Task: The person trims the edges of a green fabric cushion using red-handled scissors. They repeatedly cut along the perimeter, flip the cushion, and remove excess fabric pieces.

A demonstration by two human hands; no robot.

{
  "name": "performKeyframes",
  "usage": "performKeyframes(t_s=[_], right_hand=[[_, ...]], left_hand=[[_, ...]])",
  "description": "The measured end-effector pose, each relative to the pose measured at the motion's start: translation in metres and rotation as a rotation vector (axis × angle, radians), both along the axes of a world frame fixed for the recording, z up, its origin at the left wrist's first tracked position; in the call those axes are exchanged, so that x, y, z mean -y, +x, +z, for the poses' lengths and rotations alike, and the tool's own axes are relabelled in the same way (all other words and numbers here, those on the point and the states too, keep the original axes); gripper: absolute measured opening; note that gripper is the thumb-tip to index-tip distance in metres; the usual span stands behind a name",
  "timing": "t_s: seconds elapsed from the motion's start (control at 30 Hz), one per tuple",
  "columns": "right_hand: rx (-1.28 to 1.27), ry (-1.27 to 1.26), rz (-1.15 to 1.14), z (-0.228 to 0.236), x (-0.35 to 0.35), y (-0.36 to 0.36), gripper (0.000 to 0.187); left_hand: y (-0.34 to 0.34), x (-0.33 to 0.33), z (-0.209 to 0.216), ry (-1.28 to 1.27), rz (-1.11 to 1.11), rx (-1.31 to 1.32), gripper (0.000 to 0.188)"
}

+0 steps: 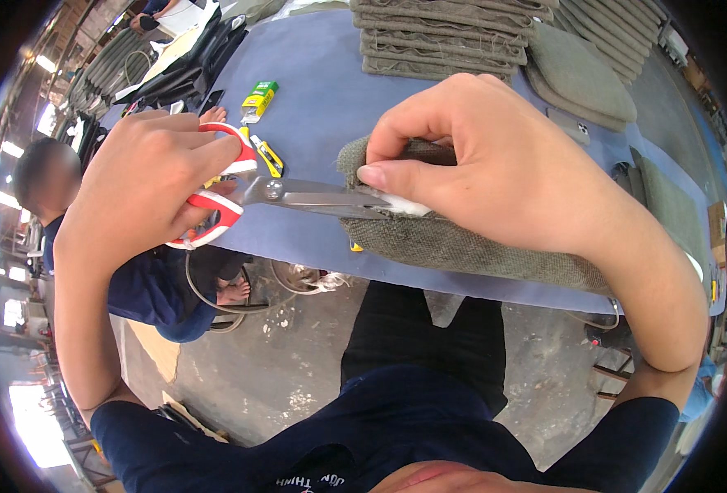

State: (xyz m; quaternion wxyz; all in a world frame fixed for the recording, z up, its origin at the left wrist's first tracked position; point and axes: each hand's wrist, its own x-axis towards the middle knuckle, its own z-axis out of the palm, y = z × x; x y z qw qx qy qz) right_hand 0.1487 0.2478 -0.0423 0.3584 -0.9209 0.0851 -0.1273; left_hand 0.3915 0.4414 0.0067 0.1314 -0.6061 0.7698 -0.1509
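Observation:
My left hand (146,172) is closed through the red-and-white handles of a pair of scissors (306,197). The blades point right, slightly parted, with their tips at the edge of a grey-green fabric cushion (478,251). White filling (407,205) shows in a gap along that edge, just past the tips. My right hand (495,168) pinches the cushion's fabric beside the gap between thumb and fingers; exactly what lies between the fingertips is partly hidden. The cushion lies at the near edge of the blue table (314,115).
Beyond my hands lie a yellow-and-green box (259,100) and a yellow utility knife (270,156). Stacked grey-green cushions (441,41) stand at the back, with a phone (567,125) near them. Another person (51,177) is at the left, close to the table. A container (296,278) sits below the table edge.

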Motion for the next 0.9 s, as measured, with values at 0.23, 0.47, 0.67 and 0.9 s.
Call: performKeyframes(t_s=[0.23,0.47,0.67,0.9], right_hand=[[0.005,0.0,0.004,-0.005,0.0,0.001,0.023],[0.029,-0.031,0.01,-0.007,-0.001,0.001,0.023],[0.019,-0.028,0.0,-0.005,-0.003,0.001,0.024],[-0.008,0.004,0.003,-0.004,-0.006,0.001,0.025]], left_hand=[[-0.001,0.005,-0.006,0.011,-0.04,-0.043,0.033],[-0.006,-0.004,0.002,0.073,0.059,0.038,0.029],[-0.013,-0.005,-0.001,0.041,0.038,-0.024,0.028],[-0.02,-0.009,0.002,0.095,0.096,0.035,0.028]])
